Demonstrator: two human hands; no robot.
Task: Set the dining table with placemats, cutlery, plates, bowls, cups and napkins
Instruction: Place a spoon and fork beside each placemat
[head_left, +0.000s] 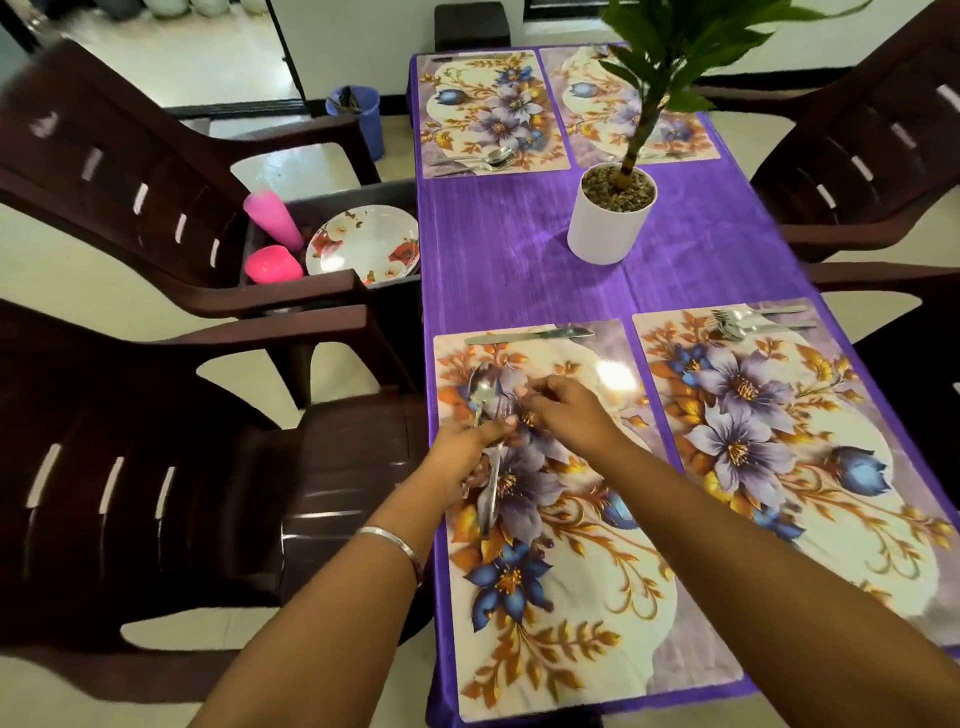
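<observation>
Cutlery placement in progress at near-left placemat (571, 597). Left hand (465, 449) gripping spoon (483, 389) and fork (497, 467) as a bundle, fingers curled round the handles. Bundle's long axis running away from the body, spoon bowl at the far end, handles trailing toward the near table edge. Right hand (566, 410) just beside the bundle, fingertips pinching at the fork's head, likely to separate it. Knife (530, 335) already lying crosswise along the mat's far edge. Plates (363, 244) and pink cups (272, 218) waiting on chair, well apart to the left.
</observation>
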